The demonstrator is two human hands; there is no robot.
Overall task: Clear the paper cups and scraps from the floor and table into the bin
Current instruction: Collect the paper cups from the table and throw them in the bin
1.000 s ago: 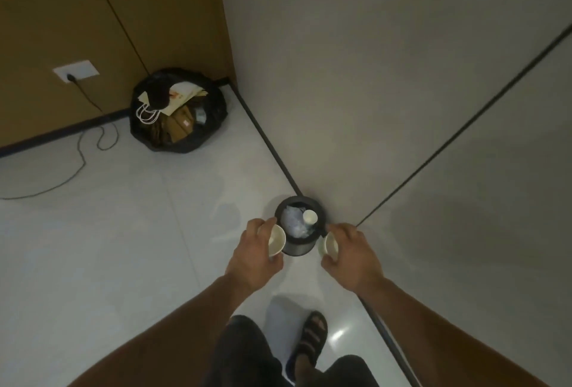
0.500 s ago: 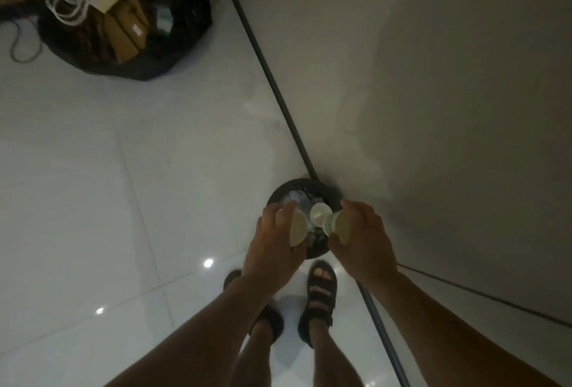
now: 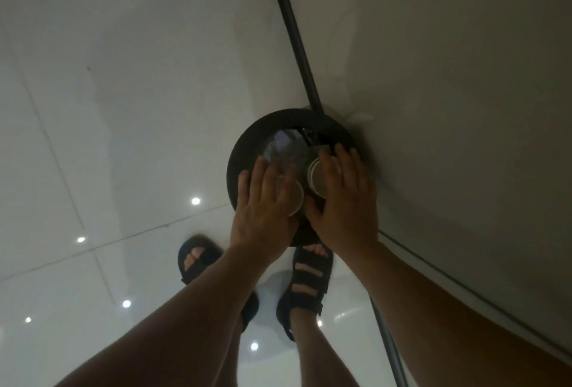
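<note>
A round black bin (image 3: 247,145) stands on the floor against the wall, directly below me. Crumpled scraps (image 3: 281,145) lie inside it. My left hand (image 3: 263,210) hovers over the bin's near side with fingers straight and spread, and a white paper cup (image 3: 295,198) shows just under its fingertips. My right hand (image 3: 346,201) is beside it, fingers straight too, lying over a second paper cup (image 3: 315,178) inside the bin's opening. Neither hand's fingers curl round a cup. Whether the fingers touch the cups is unclear.
A dark skirting strip (image 3: 291,24) runs along the grey wall (image 3: 448,77) on the right. Glossy white floor tiles (image 3: 123,108) spread to the left. My sandalled feet (image 3: 198,259) stand just in front of the bin.
I have stepped up to the bin and lean over it. Both hands, which gripped a cup each, moved over the opening and their fingers straightened. The black bag went out of view.
</note>
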